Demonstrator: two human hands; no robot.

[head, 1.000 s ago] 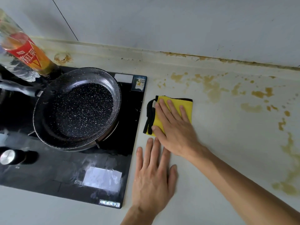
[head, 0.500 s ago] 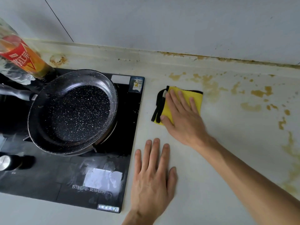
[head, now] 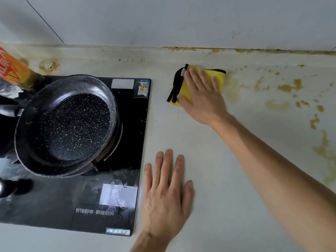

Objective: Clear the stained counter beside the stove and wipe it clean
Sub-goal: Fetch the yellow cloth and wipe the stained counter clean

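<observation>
A folded yellow cloth (head: pixel 219 79) with black trim lies on the pale counter (head: pixel 227 170), near the back ledge. My right hand (head: pixel 201 95) presses flat on the cloth, fingers spread toward the wall. My left hand (head: pixel 166 190) rests palm down on the counter near the front, just right of the black stove (head: pixel 127 146), and holds nothing. Brown-yellow stains (head: pixel 289 87) spot the counter to the right of the cloth and run along the wall seam.
A dark speckled frying pan (head: pixel 67 124) sits on the stove, handle pointing left. A bottle with a red label (head: pixel 11 70) leans in at the top left. A stove knob (head: pixel 3 188) shows at the left edge. A white wall rises behind the ledge.
My right hand has pushed the yellow cloth away from me, toward the back ledge. My left hand has stayed flat in the same place.
</observation>
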